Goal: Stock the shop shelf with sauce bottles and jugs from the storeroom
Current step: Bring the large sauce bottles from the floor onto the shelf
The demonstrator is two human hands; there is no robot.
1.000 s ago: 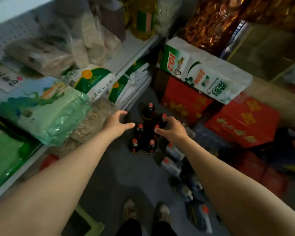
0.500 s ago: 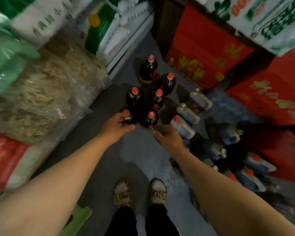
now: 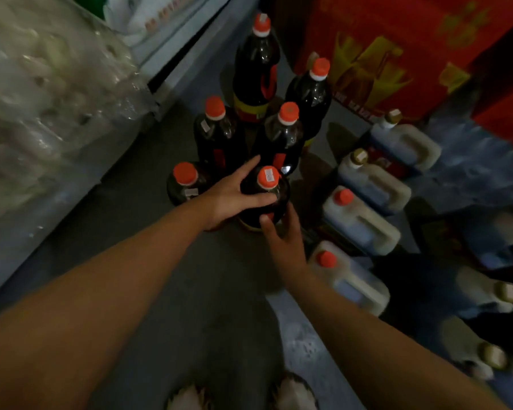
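Note:
Several dark sauce bottles with orange-red caps stand in a cluster on the grey floor. My left hand [image 3: 237, 197] wraps the shoulder of the nearest bottle [image 3: 267, 180], thumb and fingers around its left side. My right hand [image 3: 283, 235] touches the same bottle's lower right side, thumb against its body. Another bottle [image 3: 184, 180] stands just left of it, and two more bottles [image 3: 216, 128] [image 3: 285, 134] stand behind. Plastic jugs [image 3: 359, 223] with handles lie in a row to the right.
Red cartons [image 3: 382, 51] are stacked at the back right. A low shelf [image 3: 172, 48] with bagged goods [image 3: 48, 93] runs along the left. More jugs [image 3: 486, 294] crowd the right side. My feet [image 3: 290, 392] stand on the bare floor at the bottom.
I have bent lower and the bottles look much closer. My left hand moved from the left front bottle onto the nearest right one, and my right hand came up against that bottle.

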